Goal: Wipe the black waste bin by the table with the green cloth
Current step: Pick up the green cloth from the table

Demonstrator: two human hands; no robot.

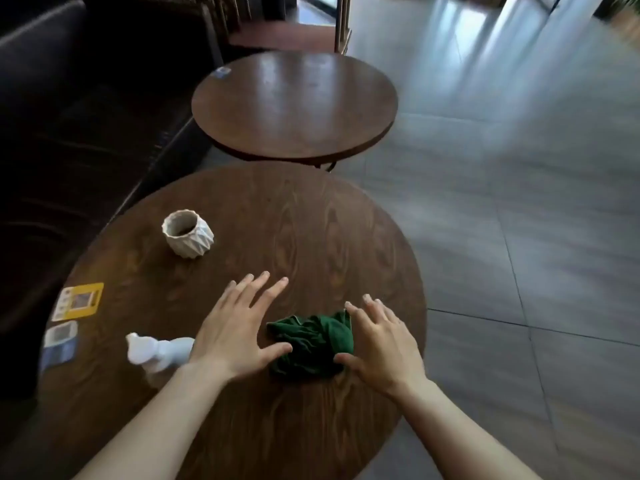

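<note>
Head view, green cloth (pixel 313 344) crumpled on the worktop (pixel 311 230) between both hands, left hand (pixel 235 327) spread flat, right hand (pixel 377 344) fingers straight — thumb touching cloth, white pot (pixel 188 233) beyond the left hand

Two bare forearms, no sleeves in view; left hand (pixel 235 332) and right hand (pixel 382 344) without rings, watches or gloves.

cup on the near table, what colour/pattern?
White cup with a faceted, geometric ribbed surface; dark inside. Seen in the head view.
</note>
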